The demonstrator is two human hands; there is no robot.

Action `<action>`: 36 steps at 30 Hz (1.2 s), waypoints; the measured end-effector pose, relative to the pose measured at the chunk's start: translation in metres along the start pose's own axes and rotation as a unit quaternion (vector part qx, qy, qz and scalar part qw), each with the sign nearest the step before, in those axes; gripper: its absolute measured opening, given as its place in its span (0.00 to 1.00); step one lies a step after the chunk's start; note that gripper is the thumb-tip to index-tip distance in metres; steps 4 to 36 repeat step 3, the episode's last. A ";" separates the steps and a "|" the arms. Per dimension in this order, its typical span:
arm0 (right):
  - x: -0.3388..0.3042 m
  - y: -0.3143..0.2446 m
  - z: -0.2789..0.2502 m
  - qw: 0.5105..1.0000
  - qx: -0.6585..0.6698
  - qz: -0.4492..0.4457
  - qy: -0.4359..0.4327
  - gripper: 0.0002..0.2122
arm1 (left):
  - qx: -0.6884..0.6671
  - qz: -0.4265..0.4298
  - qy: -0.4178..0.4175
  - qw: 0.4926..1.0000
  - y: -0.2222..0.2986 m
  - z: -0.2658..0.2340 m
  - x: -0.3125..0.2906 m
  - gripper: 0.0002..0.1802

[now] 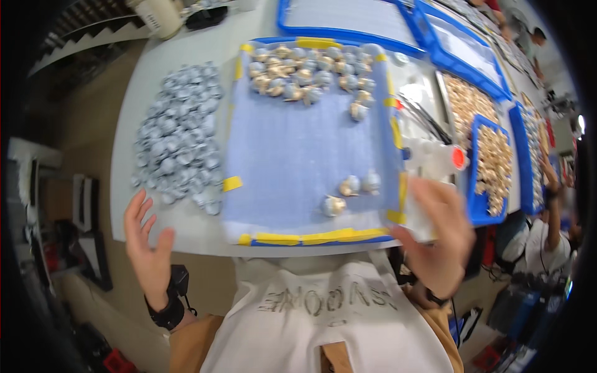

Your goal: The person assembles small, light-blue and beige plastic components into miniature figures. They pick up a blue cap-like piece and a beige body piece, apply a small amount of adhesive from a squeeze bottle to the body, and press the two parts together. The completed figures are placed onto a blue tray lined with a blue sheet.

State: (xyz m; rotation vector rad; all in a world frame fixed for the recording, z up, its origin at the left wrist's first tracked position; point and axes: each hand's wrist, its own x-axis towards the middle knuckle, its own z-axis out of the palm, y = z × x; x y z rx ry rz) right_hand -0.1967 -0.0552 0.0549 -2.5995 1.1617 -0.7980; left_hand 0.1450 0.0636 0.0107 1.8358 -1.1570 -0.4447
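Observation:
My left hand [147, 248] is open at the table's front left, fingers spread and nothing in it, just below a heap of small grey-blue caps [180, 133]. My right hand [438, 233] hovers by the front right corner of a blue-lined tray [292, 168]; it is blurred, with thumb and fingers apart and no object visible between them. Yellow tape marks the tray's rim. Along its far side sit many small round pieces [301, 78], grey-blue with gold-coloured parts. A few more such pieces [334, 205] lie near its front right.
To the right stand a clear bottle with a red cap [459, 158], dark thin tools [429, 118] and a blue bin of gold-coloured parts [491, 168]. Behind it is a tray of similar parts [466, 102]. Blue trays [348, 18] line the far side. Another person [547, 239] is at far right.

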 end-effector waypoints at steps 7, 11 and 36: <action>-0.031 0.013 -0.060 0.901 0.297 -0.220 0.228 0.23 | 0.178 0.027 0.001 0.984 -0.026 -0.014 -0.008 0.48; -0.031 0.013 -0.060 0.901 0.297 -0.220 0.228 0.23 | 0.178 0.027 0.001 0.984 -0.026 -0.014 -0.008 0.48; -0.031 0.013 -0.060 0.901 0.297 -0.220 0.228 0.23 | 0.178 0.027 0.001 0.984 -0.026 -0.014 -0.008 0.48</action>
